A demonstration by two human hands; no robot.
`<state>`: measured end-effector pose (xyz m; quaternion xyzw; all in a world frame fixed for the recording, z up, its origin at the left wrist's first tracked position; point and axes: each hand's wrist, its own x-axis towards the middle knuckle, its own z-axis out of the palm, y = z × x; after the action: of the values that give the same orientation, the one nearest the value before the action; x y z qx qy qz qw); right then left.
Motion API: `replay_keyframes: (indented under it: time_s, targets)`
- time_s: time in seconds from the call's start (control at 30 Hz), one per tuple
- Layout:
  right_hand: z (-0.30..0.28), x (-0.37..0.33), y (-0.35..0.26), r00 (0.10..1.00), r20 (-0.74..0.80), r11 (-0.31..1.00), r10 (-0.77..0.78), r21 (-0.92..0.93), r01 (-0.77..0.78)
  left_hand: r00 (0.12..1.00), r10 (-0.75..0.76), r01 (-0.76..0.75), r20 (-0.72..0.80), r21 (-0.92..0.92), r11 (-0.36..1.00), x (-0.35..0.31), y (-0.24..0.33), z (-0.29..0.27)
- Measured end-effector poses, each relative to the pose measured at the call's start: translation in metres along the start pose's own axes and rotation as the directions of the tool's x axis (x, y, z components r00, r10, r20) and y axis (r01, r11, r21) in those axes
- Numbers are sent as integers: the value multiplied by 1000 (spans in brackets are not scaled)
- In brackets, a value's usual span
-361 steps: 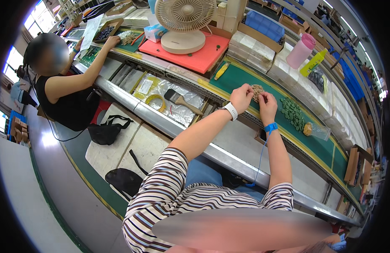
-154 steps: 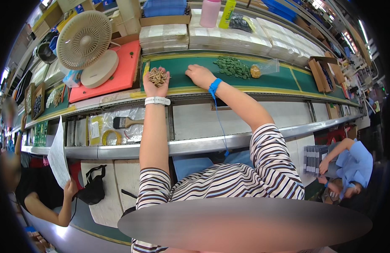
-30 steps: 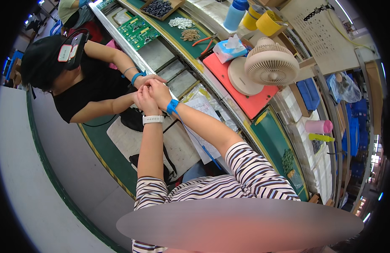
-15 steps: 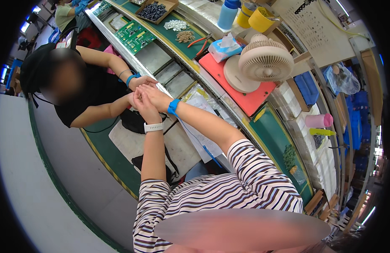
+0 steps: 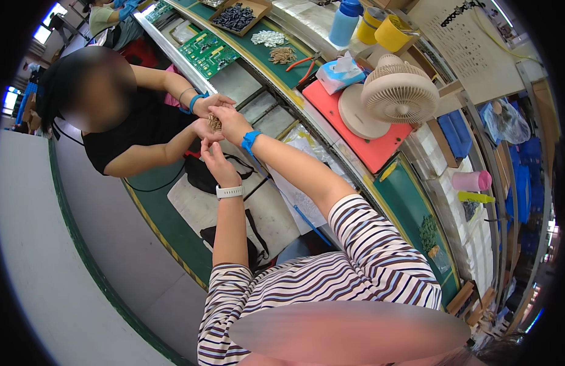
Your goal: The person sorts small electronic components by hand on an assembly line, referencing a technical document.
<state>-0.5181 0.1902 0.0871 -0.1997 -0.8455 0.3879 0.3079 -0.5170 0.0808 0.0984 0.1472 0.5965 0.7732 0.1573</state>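
- Both apart: your left hand [image 5: 218,165] is loosely spread, your right hand [image 5: 232,125] half curled.
- Brown pieces [image 5: 215,122] lie heaped in a co-worker's palm [image 5: 202,128], just beside your right hand and just beyond your left hand.
- Whether your right hand pinches any, I cannot tell.
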Motion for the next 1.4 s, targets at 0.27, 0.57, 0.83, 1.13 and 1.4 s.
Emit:
replay_keyframes:
  time_s: [0.27, 0.57, 0.83, 1.13, 1.4]
  targets:
    - [0, 12, 2, 974, -66, 973, -219, -86, 213, 1000, -15, 15, -17, 31, 999, -10, 3, -2]
    - [-14, -4, -4, 957, 62, 951, -284, -105, 289, 991, -88, 43, 104, 374, 926, -65, -50, -24]
    - [-45, -39, -14, 978, -46, 975, -205, -98, 200, 816, -521, 316, 252, 561, 766, -125, -89, -26]
    - [-203, -269, 61, 444, -580, 706, 683, 367, -606, 754, -565, 382, 337, 474, 793, -140, -127, -33]
    - [-314, -468, 53, -360, -668, 450, 651, 722, -525, 407, -821, 749, 402, 368, 551, -146, -64, -26]
